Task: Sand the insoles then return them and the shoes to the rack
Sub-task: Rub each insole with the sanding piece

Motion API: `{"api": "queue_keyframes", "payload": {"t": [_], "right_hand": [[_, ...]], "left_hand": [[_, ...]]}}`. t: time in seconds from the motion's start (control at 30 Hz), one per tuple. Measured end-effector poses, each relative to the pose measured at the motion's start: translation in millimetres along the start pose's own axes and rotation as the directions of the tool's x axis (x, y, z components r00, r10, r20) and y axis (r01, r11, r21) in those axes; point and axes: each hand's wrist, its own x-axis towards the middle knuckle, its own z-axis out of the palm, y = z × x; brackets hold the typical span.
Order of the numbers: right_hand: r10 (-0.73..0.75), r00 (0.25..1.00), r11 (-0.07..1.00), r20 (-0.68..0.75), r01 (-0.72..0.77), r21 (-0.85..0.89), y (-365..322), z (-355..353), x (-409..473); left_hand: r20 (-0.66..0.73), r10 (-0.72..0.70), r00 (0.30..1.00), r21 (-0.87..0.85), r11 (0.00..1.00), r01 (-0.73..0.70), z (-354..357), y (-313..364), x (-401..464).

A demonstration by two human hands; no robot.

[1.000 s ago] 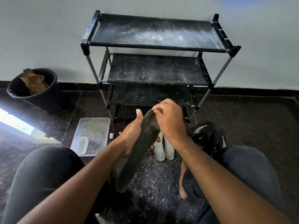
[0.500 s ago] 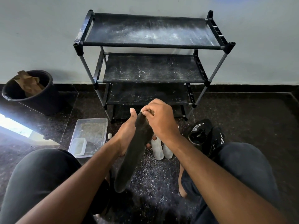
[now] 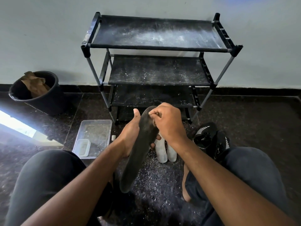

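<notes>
A dark grey insole (image 3: 138,154) is held upright and tilted over the floor, toe end up. My left hand (image 3: 130,136) grips it from behind at mid-length, thumb raised beside its left edge. Pressed against the insole's upper right part, my right hand (image 3: 166,123) has its fingers pinched on something small that I cannot make out. Two pale insoles (image 3: 166,150) lie side by side on the floor, partly hidden by my hands. A pair of black shoes (image 3: 210,137) with white stripes sits by my right knee. The black three-tier rack (image 3: 156,46) stands against the wall, its shelves dusty.
A clear plastic tray (image 3: 96,137) with a smaller tub inside lies on the floor at left, a small white piece (image 3: 113,137) beside it. A black bucket (image 3: 37,93) with brown paper stands at far left. Dust covers the dark floor between my knees.
The camera view shifted slightly. My right hand stays at the insole's upper end, moving a little along it. The insole remains in my left hand.
</notes>
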Motion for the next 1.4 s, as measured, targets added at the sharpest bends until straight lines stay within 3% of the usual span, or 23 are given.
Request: {"api": "queue_keyframes", "payload": {"t": [0.1, 0.3, 0.47, 0.67, 0.83, 1.03, 1.1, 1.23, 1.4], "right_hand": [[0.034, 0.998, 0.999, -0.061, -0.035, -0.008, 8, -3, 5], [-0.103, 0.993, 0.995, 0.064, 0.103, 0.006, -3, 9, -11], [0.027, 0.999, 1.000, -0.046, -0.027, 0.012, 6, -2, 0], [-0.145, 0.972, 0.989, 0.185, 0.146, 0.008, -8, 13, -23], [-0.005, 0.999, 1.000, -0.044, 0.005, -0.012, 3, -3, 2], [-0.163, 0.969, 0.987, 0.183, 0.160, 0.033, -12, 13, -27], [-0.151, 0.972, 0.988, 0.180, 0.147, 0.035, -11, 12, -23], [-0.032, 0.999, 0.999, 0.042, 0.032, 0.013, 2, 1, -5], [-0.148, 0.974, 0.989, 0.172, 0.149, 0.006, -10, 12, -23]], "left_hand": [[0.023, -0.015, 1.000, 0.000, 1.000, 0.015, 6, 4, -4], [-0.070, -0.010, 0.998, -0.040, 0.999, 0.007, -2, 0, -1], [-0.001, -0.033, 0.999, -0.035, 0.999, 0.033, -2, 1, 0], [-0.191, -0.004, 0.982, 0.018, 1.000, 0.008, 0, 5, -3], [-0.013, -0.044, 0.999, -0.074, 0.996, 0.043, 5, 10, -6], [-0.205, -0.014, 0.979, -0.007, 1.000, 0.013, -1, 8, -3], [-0.224, -0.015, 0.974, -0.016, 1.000, 0.011, 1, 10, -5], [-0.064, -0.034, 0.997, -0.098, 0.995, 0.028, 11, 16, -13], [-0.229, -0.005, 0.973, -0.019, 1.000, 0.001, 5, 12, -9]]}}
